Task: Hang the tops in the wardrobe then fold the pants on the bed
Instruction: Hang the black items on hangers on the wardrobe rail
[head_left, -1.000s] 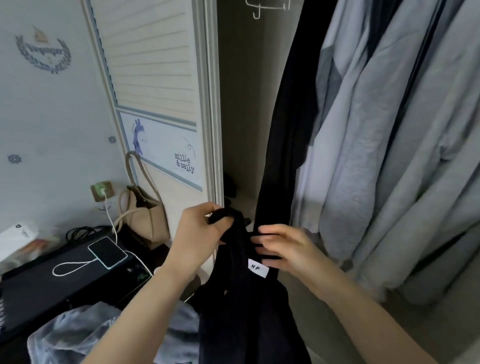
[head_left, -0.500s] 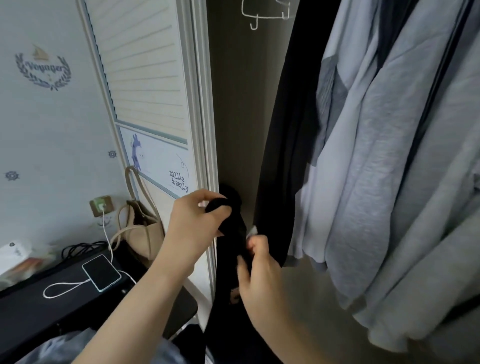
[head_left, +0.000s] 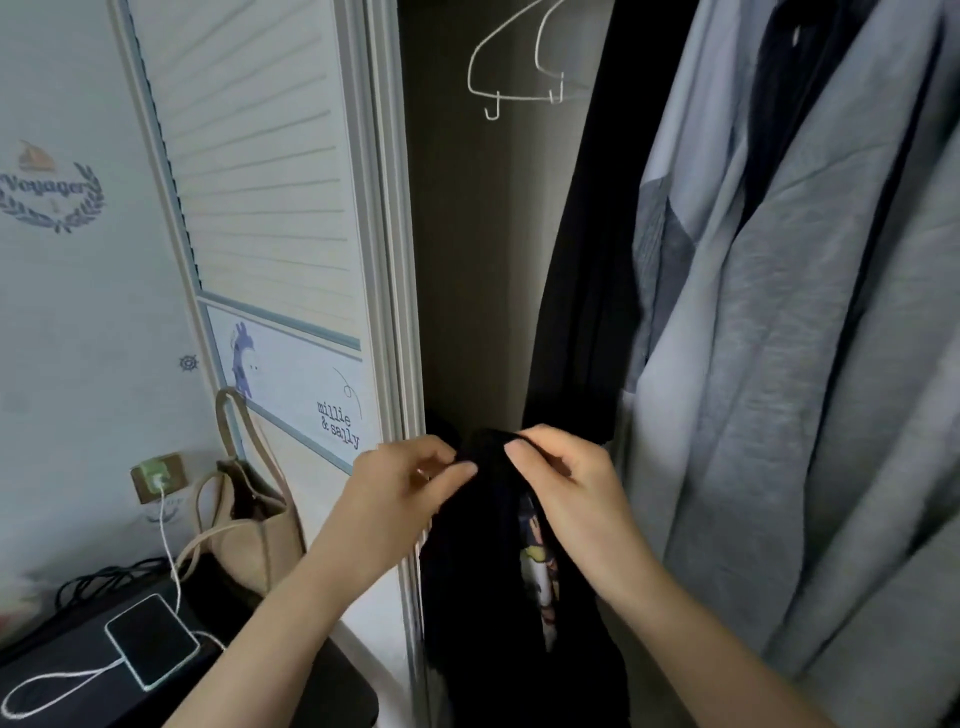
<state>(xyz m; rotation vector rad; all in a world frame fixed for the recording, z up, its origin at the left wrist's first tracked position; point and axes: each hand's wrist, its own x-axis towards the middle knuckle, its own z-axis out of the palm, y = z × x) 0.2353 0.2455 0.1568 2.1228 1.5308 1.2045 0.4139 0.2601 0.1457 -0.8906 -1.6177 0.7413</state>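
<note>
I hold a black top (head_left: 493, 582) up at the open wardrobe (head_left: 467, 270); a colourful print shows on its cloth. My left hand (head_left: 400, 493) pinches its upper edge on the left. My right hand (head_left: 566, 483) grips the same edge on the right, fingers curled over the cloth. The rest of the top hangs down between my forearms. Two empty white hangers (head_left: 519, 67) hang above, near the top of the wardrobe. A black garment (head_left: 582, 312) and several grey tops (head_left: 789, 364) hang to the right.
The white louvred wardrobe door (head_left: 270, 208) stands to the left. A beige bag (head_left: 249, 525) hangs beside it. A phone (head_left: 150, 639) on a white charging cable lies on a black surface (head_left: 62, 670) at the lower left, under a wall socket (head_left: 156, 475).
The view has tilted up, bringing the empty hangers into sight. My right hand rose from lower on the cloth to the top's upper edge, level with my left hand.
</note>
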